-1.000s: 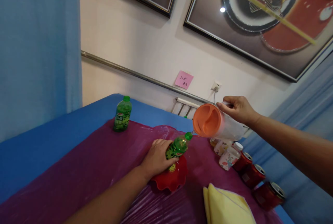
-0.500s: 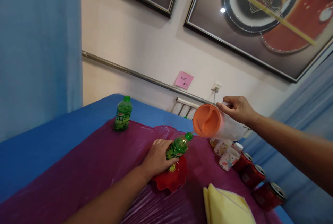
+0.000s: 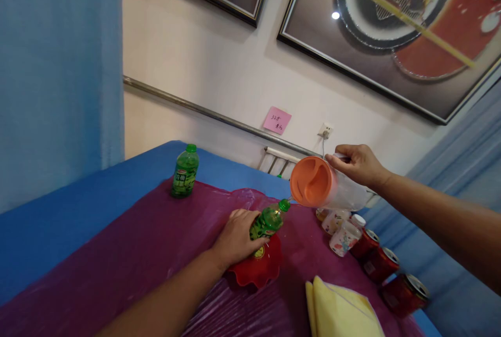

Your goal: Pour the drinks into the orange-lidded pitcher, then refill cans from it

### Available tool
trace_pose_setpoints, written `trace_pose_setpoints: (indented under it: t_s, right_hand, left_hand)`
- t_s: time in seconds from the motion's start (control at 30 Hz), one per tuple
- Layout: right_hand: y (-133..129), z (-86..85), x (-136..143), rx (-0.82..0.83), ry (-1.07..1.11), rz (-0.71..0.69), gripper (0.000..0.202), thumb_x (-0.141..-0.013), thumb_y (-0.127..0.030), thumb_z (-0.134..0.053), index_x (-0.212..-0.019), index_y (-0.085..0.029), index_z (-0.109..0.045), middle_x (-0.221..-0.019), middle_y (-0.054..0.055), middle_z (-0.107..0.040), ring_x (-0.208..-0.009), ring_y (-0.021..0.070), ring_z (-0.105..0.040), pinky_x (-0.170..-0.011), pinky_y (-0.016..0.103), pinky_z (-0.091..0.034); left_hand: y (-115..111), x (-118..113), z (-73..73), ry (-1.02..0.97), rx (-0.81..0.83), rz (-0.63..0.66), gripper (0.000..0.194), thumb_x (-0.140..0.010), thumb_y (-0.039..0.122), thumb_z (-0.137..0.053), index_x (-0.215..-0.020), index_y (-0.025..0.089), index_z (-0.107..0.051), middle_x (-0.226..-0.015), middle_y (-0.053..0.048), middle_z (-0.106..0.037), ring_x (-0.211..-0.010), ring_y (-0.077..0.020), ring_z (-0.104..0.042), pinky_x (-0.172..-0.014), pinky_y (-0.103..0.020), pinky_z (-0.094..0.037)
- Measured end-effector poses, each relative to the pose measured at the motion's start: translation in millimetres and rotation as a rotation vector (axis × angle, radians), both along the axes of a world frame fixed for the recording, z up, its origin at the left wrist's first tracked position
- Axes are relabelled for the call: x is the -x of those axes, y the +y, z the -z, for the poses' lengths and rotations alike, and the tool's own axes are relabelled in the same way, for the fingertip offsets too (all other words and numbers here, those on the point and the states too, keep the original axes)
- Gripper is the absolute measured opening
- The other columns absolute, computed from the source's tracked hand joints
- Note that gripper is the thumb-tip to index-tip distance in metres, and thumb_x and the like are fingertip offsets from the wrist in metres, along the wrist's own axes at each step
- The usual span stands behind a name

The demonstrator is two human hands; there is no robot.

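My left hand is wrapped round a green plastic bottle, which leans slightly right over a red scalloped plate. My right hand grips the handle of a clear pitcher with an orange lid. The pitcher is tipped to the left, and its lid edge is right at the mouth of the bottle. A thin stream seems to run between them, though it is hard to make out. Most of the handle is hidden by my fingers.
Another green bottle stands at the back left on the purple plastic sheet. Along the right are small printed bottles and several red cans. A folded yellow cloth lies at the front right. Behind the table runs a metal rail.
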State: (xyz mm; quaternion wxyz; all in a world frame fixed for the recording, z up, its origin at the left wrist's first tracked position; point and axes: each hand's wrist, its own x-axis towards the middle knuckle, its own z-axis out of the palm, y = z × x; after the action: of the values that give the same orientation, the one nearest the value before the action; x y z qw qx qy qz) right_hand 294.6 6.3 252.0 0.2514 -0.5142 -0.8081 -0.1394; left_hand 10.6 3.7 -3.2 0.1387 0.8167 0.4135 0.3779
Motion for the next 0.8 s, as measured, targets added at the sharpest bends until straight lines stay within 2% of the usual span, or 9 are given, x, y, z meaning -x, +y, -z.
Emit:
trace_pose_setpoints:
  t_s: [0.8]
  right_hand:
    - [-3.1, -0.1, 2.3, -0.007, -0.006, -0.007, 0.048, -0.084, -0.053, -0.055, -0.056, -0.024, -0.031, -0.051, -0.004, -0.029, -0.051, 0.0108, -0.028, -0.05, 0.028, -0.024]
  left_hand:
    - [-0.9, -0.1, -0.8, -0.014, -0.008, -0.001, 0.05, -0.071, 0.039, -0.084, -0.114, 0.022, -0.066, -0.112, -0.008, -0.073, -0.108, -0.0323, -0.064, -0.1, -0.047, -0.044]
